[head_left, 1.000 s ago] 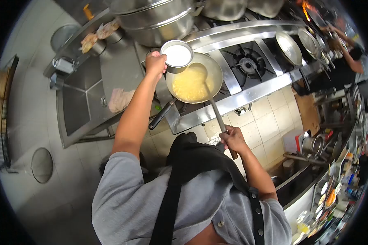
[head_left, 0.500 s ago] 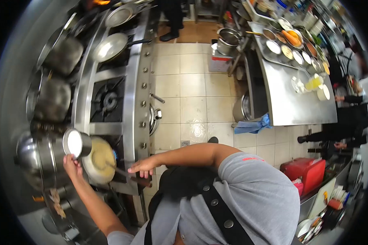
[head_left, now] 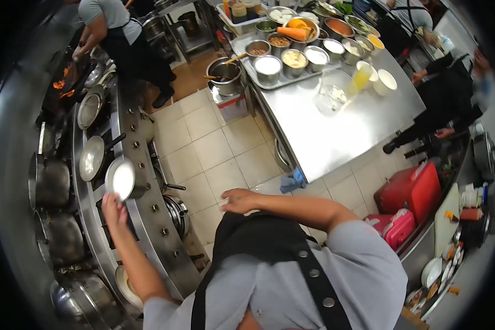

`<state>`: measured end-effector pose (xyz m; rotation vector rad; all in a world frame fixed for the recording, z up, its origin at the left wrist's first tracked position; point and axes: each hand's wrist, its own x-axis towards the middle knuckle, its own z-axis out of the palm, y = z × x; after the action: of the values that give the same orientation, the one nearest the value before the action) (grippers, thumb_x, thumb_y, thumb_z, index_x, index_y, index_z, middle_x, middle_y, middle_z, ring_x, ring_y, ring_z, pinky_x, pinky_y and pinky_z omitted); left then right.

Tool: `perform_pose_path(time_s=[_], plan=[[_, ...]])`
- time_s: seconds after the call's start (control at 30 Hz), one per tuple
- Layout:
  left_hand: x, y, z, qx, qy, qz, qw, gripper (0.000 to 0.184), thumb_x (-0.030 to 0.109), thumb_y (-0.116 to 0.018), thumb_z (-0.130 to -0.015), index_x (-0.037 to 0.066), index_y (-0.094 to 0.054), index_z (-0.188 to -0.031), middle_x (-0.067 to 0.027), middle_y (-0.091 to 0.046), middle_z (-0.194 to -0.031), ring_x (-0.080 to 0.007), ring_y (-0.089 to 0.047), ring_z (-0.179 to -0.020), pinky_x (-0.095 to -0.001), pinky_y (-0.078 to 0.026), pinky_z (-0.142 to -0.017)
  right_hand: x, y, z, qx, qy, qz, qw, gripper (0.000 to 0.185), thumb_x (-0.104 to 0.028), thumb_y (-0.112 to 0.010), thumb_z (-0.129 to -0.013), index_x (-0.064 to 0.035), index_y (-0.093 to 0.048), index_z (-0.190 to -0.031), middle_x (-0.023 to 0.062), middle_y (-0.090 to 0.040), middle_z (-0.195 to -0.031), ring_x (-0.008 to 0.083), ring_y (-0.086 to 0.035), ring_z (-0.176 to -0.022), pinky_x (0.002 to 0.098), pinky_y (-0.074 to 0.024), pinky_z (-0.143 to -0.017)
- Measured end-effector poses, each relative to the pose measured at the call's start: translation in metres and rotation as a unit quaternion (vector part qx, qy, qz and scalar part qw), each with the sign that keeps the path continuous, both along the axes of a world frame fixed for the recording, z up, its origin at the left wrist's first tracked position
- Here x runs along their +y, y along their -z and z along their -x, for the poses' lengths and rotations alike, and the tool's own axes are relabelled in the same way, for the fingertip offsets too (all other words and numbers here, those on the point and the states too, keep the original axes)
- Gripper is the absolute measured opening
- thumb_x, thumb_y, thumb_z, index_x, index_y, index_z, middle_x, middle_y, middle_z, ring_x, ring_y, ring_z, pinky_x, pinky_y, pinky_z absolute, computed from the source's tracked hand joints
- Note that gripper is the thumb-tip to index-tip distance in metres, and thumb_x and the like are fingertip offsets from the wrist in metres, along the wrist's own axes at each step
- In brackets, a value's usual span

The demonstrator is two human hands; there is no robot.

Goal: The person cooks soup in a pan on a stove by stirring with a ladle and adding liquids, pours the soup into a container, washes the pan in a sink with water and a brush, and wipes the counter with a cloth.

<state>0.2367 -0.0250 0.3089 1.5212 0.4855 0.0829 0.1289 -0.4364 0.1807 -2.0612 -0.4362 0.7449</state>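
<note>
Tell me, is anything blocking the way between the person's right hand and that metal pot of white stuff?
Nothing visible blocks it. The left hand holds the metal pot; between it and the right hand, only the stove front, a pan handle and the tiled floor show, all seemingly lower down.

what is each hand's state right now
Left hand: closed, holding a metal container with white contents.
Right hand: loosely open, holding nothing visible.

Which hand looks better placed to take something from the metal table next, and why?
Probably the right: the right hand appears empty and nearer the metal table, while the left hand holds a metal container.
</note>
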Motion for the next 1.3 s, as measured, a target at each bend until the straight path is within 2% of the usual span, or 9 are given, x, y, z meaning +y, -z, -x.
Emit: perform_pose_path(time_s=[0.17,0.33,0.57,0.77,0.87,1.07,1.17,1.27,1.3], plan=[[-0.144,0.003,-0.134,-0.022,0.093,0.021,0.995,0.009,0.009,-0.057,-0.077,0.012,-0.050,-0.081,0.0050,-0.042,-0.059,-0.0045,-0.038,-0.041,-0.0205,-0.029,-0.033,-0.103,-0.047,-0.014,-0.029,0.282,-0.099,0.954,0.044,-0.033,-0.061,-0.086,-0.0009,-0.056,-0.117,0.0138,-0.068,-0.092,0.0249,-0.064,-0.086,0.0346,-0.0499,-0.077],[-0.301,0.003,-0.256,-0.070,0.201,0.103,0.972,0.005,0.006,-0.052,-0.076,0.009,-0.051,-0.080,0.0037,-0.044,-0.058,-0.0048,-0.038,-0.040,-0.0211,-0.031,-0.034,-0.218,-0.073,-0.046,-0.185,0.581,-0.095,0.787,0.033,-0.014,-0.063,-0.087,-0.0005,-0.057,-0.117,0.0048,-0.064,-0.085,0.0092,-0.057,-0.077,0.0236,-0.0470,-0.070],[-0.469,0.053,-0.407,-0.039,0.280,0.115,0.952,0.010,0.004,-0.055,-0.076,0.009,-0.047,-0.073,-0.0007,-0.046,-0.057,-0.0102,-0.045,-0.041,-0.0252,-0.035,-0.034,-0.389,-0.116,-0.101,-0.296,0.737,0.193,0.576,0.063,-0.015,-0.072,-0.078,0.0027,-0.042,-0.130,0.0160,-0.052,-0.117,0.0236,-0.055,-0.101,0.0341,-0.0460,-0.086],[-0.538,0.094,-0.462,-0.001,0.312,0.128,0.941,0.008,0.009,-0.053,-0.079,0.012,-0.046,-0.078,0.0008,-0.043,-0.057,-0.0086,-0.043,-0.041,-0.0236,-0.034,-0.034,-0.486,-0.077,-0.128,-0.281,0.712,0.323,0.556,0.082,-0.034,-0.074,-0.072,0.0047,-0.035,-0.133,0.0282,-0.040,-0.133,0.0396,-0.034,-0.127,0.0442,-0.0257,-0.109],[-0.554,0.097,-0.462,0.027,0.320,0.107,0.941,0.011,0.006,-0.053,-0.078,0.013,-0.044,-0.078,0.0022,-0.042,-0.057,-0.0079,-0.040,-0.040,-0.0237,-0.031,-0.033,-0.477,-0.099,-0.145,-0.253,0.753,0.324,0.514,0.084,-0.029,-0.078,-0.067,0.0051,-0.036,-0.132,0.0271,-0.045,-0.124,0.0395,-0.044,-0.118,0.0417,-0.0377,-0.100],[-0.560,0.114,-0.459,0.029,0.301,0.084,0.949,0.016,0.009,-0.059,-0.080,0.011,-0.044,-0.073,0.0010,-0.043,-0.056,-0.0091,-0.043,-0.041,-0.0238,-0.033,-0.033,-0.492,-0.097,-0.142,-0.162,0.749,0.265,0.586,0.067,-0.021,-0.075,-0.069,-0.0053,-0.044,-0.126,0.0224,-0.053,-0.118,0.0381,-0.052,-0.111,0.0426,-0.0425,-0.093],[-0.549,0.104,-0.452,0.062,0.329,0.039,0.941,0.024,0.025,-0.067,-0.082,0.009,-0.050,-0.078,-0.0008,-0.048,-0.059,-0.0100,-0.048,-0.043,-0.0236,-0.037,-0.033,-0.486,-0.106,-0.138,-0.182,0.747,0.223,0.599,0.063,-0.019,-0.074,-0.070,-0.0060,-0.046,-0.124,0.0231,-0.055,-0.118,0.0379,-0.054,-0.110,0.0420,-0.0433,-0.092],[-0.517,0.079,-0.427,0.026,0.226,-0.023,0.973,0.039,0.041,-0.070,-0.082,0.005,-0.053,-0.083,-0.0043,-0.056,-0.066,-0.0112,-0.054,-0.046,-0.0237,-0.041,-0.035,-0.510,-0.067,-0.112,-0.350,0.687,0.208,0.602,0.056,-0.010,-0.071,-0.074,-0.0014,-0.047,-0.124,0.0117,-0.061,-0.107,0.0203,-0.059,-0.098,0.0319,-0.0473,-0.086],[-0.507,0.066,-0.407,-0.021,0.168,-0.039,0.985,0.040,0.041,-0.069,-0.082,0.004,-0.054,-0.084,-0.0052,-0.058,-0.068,-0.0113,-0.055,-0.047,-0.0238,-0.042,-0.035,-0.506,-0.080,-0.106,-0.349,0.693,0.168,0.608,0.061,-0.020,-0.071,-0.074,0.0002,-0.047,-0.126,0.0200,-0.056,-0.119,0.0325,-0.055,-0.109,0.0368,-0.0419,-0.095]])
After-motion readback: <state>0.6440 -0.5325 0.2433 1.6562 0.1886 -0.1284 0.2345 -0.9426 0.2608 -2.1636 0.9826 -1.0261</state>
